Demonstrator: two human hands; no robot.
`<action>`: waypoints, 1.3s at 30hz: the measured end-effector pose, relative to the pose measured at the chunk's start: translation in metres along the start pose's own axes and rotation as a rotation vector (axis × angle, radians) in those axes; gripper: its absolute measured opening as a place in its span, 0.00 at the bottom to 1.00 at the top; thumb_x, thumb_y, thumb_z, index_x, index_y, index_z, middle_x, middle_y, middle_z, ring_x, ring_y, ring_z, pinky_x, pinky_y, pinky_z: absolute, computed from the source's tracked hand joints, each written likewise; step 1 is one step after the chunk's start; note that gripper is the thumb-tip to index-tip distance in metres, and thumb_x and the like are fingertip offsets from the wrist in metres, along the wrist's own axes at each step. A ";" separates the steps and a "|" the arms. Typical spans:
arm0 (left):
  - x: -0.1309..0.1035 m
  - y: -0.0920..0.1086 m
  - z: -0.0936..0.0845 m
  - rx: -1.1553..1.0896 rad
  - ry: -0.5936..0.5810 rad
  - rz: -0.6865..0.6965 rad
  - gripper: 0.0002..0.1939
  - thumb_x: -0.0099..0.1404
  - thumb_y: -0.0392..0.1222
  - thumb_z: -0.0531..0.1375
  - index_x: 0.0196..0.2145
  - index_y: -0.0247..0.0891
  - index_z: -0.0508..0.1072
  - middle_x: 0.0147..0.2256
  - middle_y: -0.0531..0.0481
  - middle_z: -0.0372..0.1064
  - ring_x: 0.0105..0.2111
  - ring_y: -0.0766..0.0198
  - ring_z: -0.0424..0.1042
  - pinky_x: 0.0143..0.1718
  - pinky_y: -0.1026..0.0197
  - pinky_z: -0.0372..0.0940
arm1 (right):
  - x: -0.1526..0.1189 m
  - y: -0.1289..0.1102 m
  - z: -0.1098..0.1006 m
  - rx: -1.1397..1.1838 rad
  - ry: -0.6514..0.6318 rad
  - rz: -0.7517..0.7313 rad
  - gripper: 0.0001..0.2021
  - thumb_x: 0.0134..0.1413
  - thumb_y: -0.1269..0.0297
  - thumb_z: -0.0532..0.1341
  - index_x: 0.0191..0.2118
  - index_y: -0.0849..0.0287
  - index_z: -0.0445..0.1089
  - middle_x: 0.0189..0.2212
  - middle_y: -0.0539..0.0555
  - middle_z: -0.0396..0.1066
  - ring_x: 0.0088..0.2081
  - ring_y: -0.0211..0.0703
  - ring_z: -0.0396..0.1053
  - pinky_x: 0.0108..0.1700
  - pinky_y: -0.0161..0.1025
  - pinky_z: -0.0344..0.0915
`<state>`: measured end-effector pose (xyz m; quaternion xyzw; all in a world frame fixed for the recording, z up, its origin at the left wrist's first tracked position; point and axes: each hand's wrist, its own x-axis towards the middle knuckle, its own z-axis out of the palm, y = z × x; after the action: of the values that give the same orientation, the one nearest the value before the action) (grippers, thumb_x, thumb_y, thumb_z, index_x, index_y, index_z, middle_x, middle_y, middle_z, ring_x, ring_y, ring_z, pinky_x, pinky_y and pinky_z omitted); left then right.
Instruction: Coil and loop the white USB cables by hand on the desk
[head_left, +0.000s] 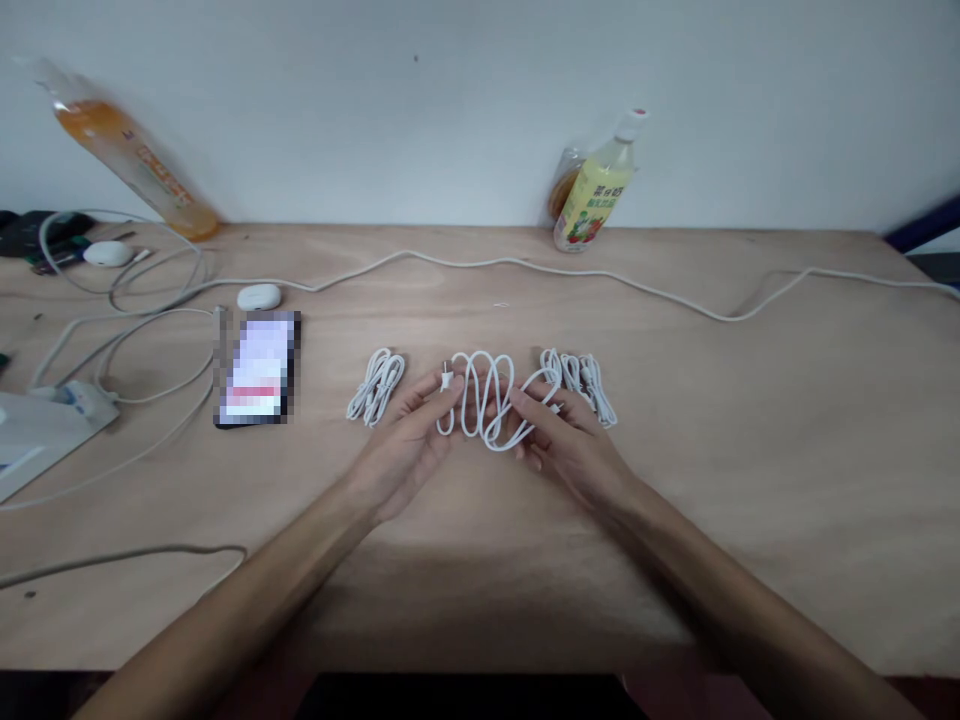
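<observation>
A white charging cable [480, 395] hangs in loose, wavy loops between my two hands, above the table. My left hand [412, 430] pinches it near a plug end that points up past the thumb. On the other side my right hand [566, 430] grips the loops between thumb and fingers, and a second connector shows by its fingers. Left of my left hand lies a coiled bundle of white cable [376, 387], tied at its middle. Further coiled white cables [581, 375] lie just behind my right hand, which partly covers them.
A phone [259, 368] and a white earbud case [259, 297] lie at left, near a white power strip [52, 430] with tangled cables. An orange drink bottle [135, 160] and a yellow bottle [596, 195] stand by the wall. One long white cable [510, 262] crosses the table.
</observation>
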<state>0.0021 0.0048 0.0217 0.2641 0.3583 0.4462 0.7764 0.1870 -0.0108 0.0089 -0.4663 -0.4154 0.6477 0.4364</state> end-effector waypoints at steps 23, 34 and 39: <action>-0.001 0.005 0.007 -0.133 0.039 -0.063 0.07 0.81 0.40 0.59 0.49 0.39 0.78 0.51 0.40 0.82 0.51 0.51 0.83 0.55 0.45 0.78 | 0.006 0.005 -0.009 -0.011 0.150 0.021 0.25 0.63 0.39 0.65 0.52 0.54 0.79 0.27 0.50 0.76 0.20 0.39 0.64 0.19 0.35 0.56; 0.001 0.004 0.003 -0.132 0.042 -0.058 0.11 0.83 0.42 0.56 0.52 0.38 0.78 0.52 0.38 0.82 0.53 0.49 0.83 0.59 0.41 0.77 | 0.006 -0.007 -0.009 0.012 0.081 0.053 0.24 0.57 0.42 0.72 0.48 0.58 0.80 0.24 0.48 0.74 0.19 0.35 0.64 0.18 0.33 0.52; 0.002 0.007 0.003 -0.160 0.015 -0.075 0.16 0.85 0.46 0.52 0.51 0.37 0.77 0.51 0.37 0.82 0.55 0.48 0.83 0.61 0.39 0.76 | 0.008 -0.005 -0.011 0.066 0.078 0.017 0.25 0.47 0.59 0.80 0.51 0.53 0.79 0.34 0.49 0.79 0.25 0.35 0.64 0.22 0.34 0.56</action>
<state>0.0015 0.0098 0.0278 0.1840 0.3370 0.4459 0.8085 0.1971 -0.0009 0.0091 -0.4802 -0.3724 0.6459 0.4620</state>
